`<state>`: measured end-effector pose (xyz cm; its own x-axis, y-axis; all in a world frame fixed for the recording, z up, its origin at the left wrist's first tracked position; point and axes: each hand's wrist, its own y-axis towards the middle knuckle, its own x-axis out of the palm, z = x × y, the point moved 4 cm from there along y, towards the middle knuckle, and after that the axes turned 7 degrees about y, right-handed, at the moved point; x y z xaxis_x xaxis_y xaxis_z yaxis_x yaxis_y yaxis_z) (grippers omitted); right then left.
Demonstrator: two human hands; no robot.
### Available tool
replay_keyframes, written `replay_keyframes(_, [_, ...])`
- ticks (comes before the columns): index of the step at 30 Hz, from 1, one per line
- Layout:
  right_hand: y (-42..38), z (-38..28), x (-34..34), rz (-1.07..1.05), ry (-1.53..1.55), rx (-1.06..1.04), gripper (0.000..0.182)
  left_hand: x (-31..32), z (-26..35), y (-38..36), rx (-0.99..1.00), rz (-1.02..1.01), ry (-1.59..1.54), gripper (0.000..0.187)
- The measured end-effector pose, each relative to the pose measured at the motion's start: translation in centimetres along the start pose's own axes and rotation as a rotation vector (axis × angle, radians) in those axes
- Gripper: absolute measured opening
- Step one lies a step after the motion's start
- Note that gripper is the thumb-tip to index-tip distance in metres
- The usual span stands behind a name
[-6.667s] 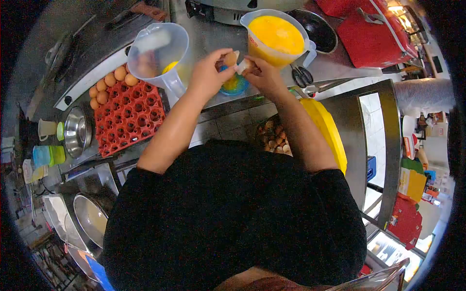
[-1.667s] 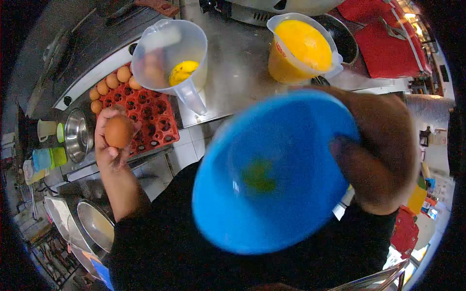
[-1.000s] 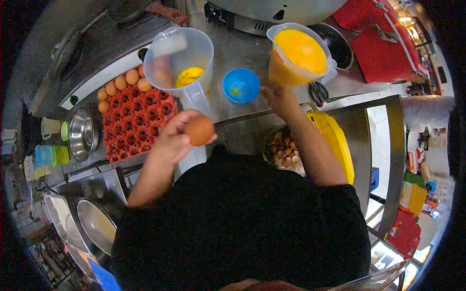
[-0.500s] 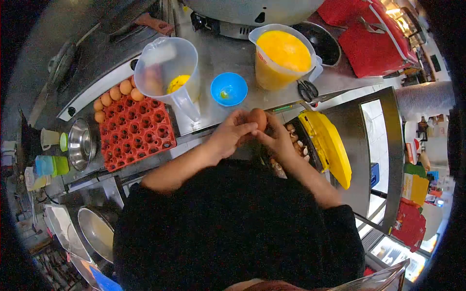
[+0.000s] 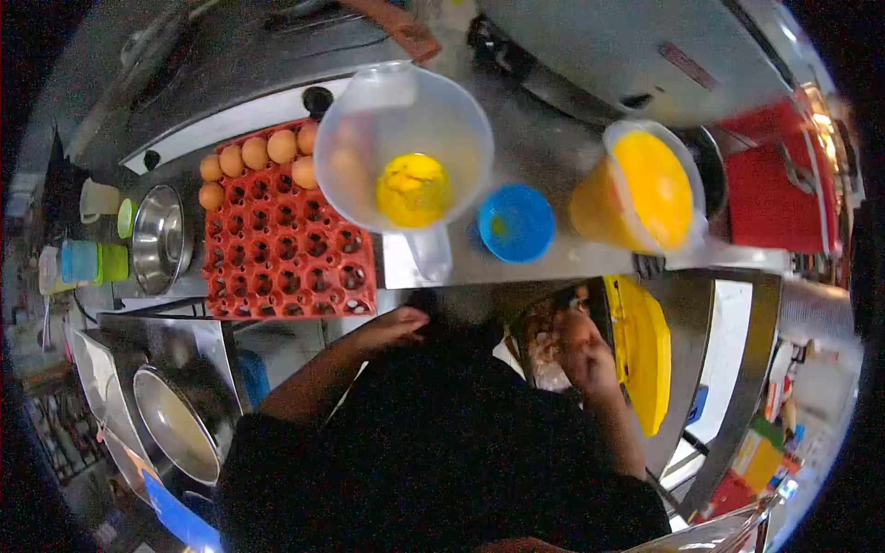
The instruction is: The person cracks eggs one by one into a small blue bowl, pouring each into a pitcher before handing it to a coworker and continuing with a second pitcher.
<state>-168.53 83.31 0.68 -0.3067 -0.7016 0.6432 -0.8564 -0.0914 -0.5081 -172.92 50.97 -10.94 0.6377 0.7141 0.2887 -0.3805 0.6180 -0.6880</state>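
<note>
My left hand (image 5: 396, 328) is just below the counter's front edge, near the egg tray (image 5: 290, 249). Its fingers look stretched out, with nothing visible in them. My right hand (image 5: 587, 352), smeared by motion, is over a bin of eggshells (image 5: 546, 343) with a yellow lid (image 5: 648, 359) swung open; whether it holds a shell I cannot make out. Ahead on the counter stands a clear plastic jug (image 5: 461, 120) with egg yolk (image 5: 412, 191) in its bottom. Beside it sits a small blue bowl (image 5: 530, 244) with a little yellowish residue.
Several brown eggs (image 5: 281, 147) line the tray's far rows. To the right stands a jug of yellow beaten egg (image 5: 653, 189), near a red bag (image 5: 774, 203). Steel bowls (image 5: 159, 244) are at the left, and a large rounded appliance (image 5: 627, 55) stands at the back.
My hands held a brown egg together in front of the blue bowl; now they are apart and lower, the right one over the shell bin. That egg no longer shows. The view has shifted.
</note>
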Motion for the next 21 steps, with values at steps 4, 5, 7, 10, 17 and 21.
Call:
replay_keyframes(4, [0.2,2.3,-6.4,0.053,-0.026,0.155,0.064,-9.1,-13.6,0.3,-0.146,0.423,-0.088,0.048])
replay_keyframes(5, [0.4,3.1,-7.2,0.083,-0.02,0.195,0.064,-10.6,-15.7,0.0,-0.189,0.502,-0.07,0.048])
replay_keyframes(7, [0.8,4.0,-6.5,0.192,0.024,0.254,0.065,-12.6,-19.1,-1.0,-0.26,0.608,-0.023,0.048])
replay_keyframes(10, [1.8,5.2,-5.9,0.284,0.022,0.317,0.061,-13.7,-21.7,-1.8,-0.32,0.659,0.032,0.048])
replay_keyframes(17, [2.5,6.5,-6.0,0.361,0.005,0.385,0.053,-12.3,-19.4,2.3,-0.248,0.588,0.153,0.048])
replay_keyframes(21, [2.4,7.0,-6.3,0.391,0.006,0.412,0.049,-10.1,-15.2,6.1,-0.159,0.53,0.188,0.048])
